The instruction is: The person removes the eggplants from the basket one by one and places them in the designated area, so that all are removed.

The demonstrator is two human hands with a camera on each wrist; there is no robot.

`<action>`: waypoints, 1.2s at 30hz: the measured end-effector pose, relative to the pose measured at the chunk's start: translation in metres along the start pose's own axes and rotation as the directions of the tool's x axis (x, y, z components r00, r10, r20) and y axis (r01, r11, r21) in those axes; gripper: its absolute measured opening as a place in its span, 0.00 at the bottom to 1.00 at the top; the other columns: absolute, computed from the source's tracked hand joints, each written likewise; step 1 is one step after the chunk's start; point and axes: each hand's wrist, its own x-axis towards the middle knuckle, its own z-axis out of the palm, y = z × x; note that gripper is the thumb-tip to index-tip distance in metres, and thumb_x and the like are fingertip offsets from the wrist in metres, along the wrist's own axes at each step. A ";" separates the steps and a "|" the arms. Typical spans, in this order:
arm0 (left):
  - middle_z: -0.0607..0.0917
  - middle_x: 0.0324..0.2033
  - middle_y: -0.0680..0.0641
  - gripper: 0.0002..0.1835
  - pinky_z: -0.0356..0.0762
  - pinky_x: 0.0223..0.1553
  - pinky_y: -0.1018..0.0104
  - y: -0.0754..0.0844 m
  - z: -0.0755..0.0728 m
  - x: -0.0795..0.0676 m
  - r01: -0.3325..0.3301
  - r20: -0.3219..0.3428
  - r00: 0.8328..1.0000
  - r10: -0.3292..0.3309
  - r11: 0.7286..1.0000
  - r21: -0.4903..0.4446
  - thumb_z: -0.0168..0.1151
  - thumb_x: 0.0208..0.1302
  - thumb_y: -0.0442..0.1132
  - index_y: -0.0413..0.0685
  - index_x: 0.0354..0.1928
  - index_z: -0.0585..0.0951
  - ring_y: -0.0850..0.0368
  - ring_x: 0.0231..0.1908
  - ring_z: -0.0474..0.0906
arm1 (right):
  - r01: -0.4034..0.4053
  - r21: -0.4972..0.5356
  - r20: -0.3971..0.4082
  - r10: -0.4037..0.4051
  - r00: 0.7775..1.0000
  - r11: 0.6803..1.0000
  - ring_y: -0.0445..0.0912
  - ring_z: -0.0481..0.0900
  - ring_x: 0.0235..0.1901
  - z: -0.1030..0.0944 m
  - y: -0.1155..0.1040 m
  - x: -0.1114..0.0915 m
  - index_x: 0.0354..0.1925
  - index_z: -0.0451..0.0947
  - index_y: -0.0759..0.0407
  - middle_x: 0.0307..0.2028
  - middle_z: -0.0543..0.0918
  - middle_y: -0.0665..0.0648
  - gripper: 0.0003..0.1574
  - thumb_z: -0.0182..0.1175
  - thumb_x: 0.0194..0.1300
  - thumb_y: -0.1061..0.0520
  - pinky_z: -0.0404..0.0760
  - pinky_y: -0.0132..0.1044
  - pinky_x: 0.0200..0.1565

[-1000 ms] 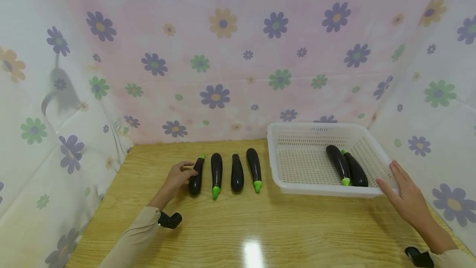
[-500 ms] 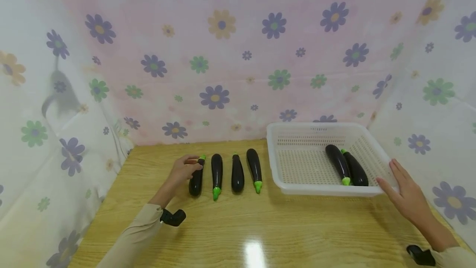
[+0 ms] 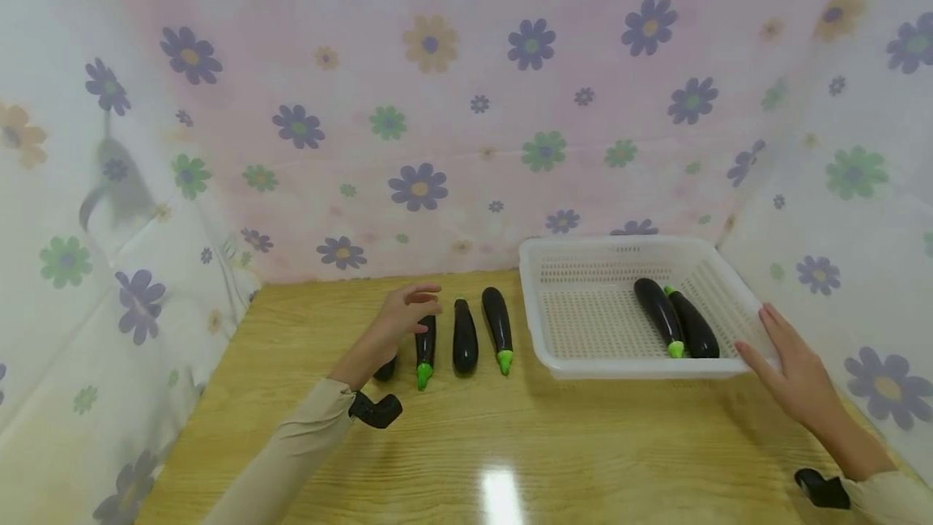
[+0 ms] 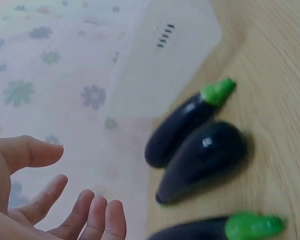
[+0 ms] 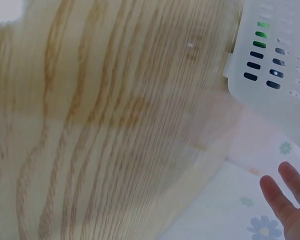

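L hand [image 3: 402, 317] over L end of row of 4 eggplants [image 3: 465, 340] on table [image 3: 598, 452], fingers loosely bent, thumb apart, nothing held. R hand [image 3: 800, 379] at nr R corner of basket [image 3: 641, 369], fingers straight; contact unclear. 2 other eggplants [image 3: 658, 316] inside, R side.

I see near-black aubergines [image 3: 465, 339] with bright green caps [image 3: 504, 362], a white, slot-patterned basket [image 3: 649, 369] at the far right corner of a yellowish-brown, wood-grained worktop [image 3: 583, 444], beige sleeves [image 3: 291, 452], and pinkish cloth [image 3: 466, 136] beyond the far edge, flowered purple, green and, faintly on my feed, perhaps orange.
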 end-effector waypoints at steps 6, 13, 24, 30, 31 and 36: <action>0.73 0.58 0.41 0.22 0.72 0.54 0.46 0.018 0.027 0.003 -0.051 0.067 0.996 0.055 0.997 -0.060 0.60 0.65 0.39 0.50 0.61 0.74 0.46 0.56 0.72 | 0.012 -0.003 -0.011 -0.012 1.000 1.000 0.68 0.42 0.68 0.001 0.002 0.000 0.73 0.43 0.64 0.72 0.44 0.67 0.44 0.52 0.69 0.54 0.40 0.69 0.62; 0.74 0.56 0.44 0.20 0.75 0.50 0.49 0.036 0.054 0.012 -0.078 0.135 0.987 0.090 0.993 -0.093 0.59 0.66 0.38 0.49 0.60 0.75 0.49 0.53 0.74 | 0.011 0.008 -0.008 -0.011 1.000 1.000 0.68 0.41 0.69 0.000 0.003 0.000 0.73 0.43 0.65 0.73 0.43 0.65 0.43 0.52 0.69 0.55 0.39 0.67 0.63; 0.74 0.57 0.41 0.23 0.76 0.49 0.49 0.049 0.082 0.020 -0.067 0.191 0.976 0.099 0.984 -0.168 0.58 0.66 0.38 0.46 0.62 0.72 0.49 0.51 0.74 | 0.019 0.003 -0.015 -0.019 1.000 1.000 0.68 0.42 0.69 0.000 0.003 0.001 0.73 0.44 0.66 0.73 0.44 0.63 0.43 0.52 0.69 0.55 0.40 0.66 0.64; 0.72 0.59 0.40 0.21 0.79 0.46 0.54 0.056 0.093 0.024 -0.049 0.221 0.971 0.089 0.982 -0.181 0.60 0.65 0.39 0.49 0.60 0.74 0.44 0.53 0.73 | 0.017 -0.003 -0.017 -0.017 1.000 1.000 0.68 0.42 0.68 0.000 0.003 0.002 0.73 0.44 0.66 0.72 0.45 0.65 0.43 0.52 0.69 0.55 0.39 0.65 0.64; 0.73 0.58 0.40 0.21 0.79 0.46 0.55 0.056 0.095 0.024 -0.043 0.223 0.971 0.084 0.983 -0.181 0.60 0.65 0.40 0.50 0.60 0.75 0.43 0.53 0.72 | 0.015 -0.005 -0.015 -0.015 1.000 1.000 0.68 0.42 0.68 0.000 0.003 0.002 0.73 0.44 0.66 0.72 0.45 0.65 0.43 0.52 0.69 0.55 0.39 0.66 0.64; 0.76 0.54 0.42 0.20 0.78 0.47 0.53 0.059 0.105 0.029 -0.024 0.225 0.971 0.079 0.972 -0.236 0.62 0.63 0.39 0.50 0.58 0.76 0.41 0.54 0.72 | 0.016 -0.004 -0.016 -0.016 1.000 1.000 0.68 0.42 0.68 0.000 0.004 0.003 0.73 0.44 0.66 0.72 0.45 0.66 0.43 0.53 0.69 0.55 0.40 0.66 0.64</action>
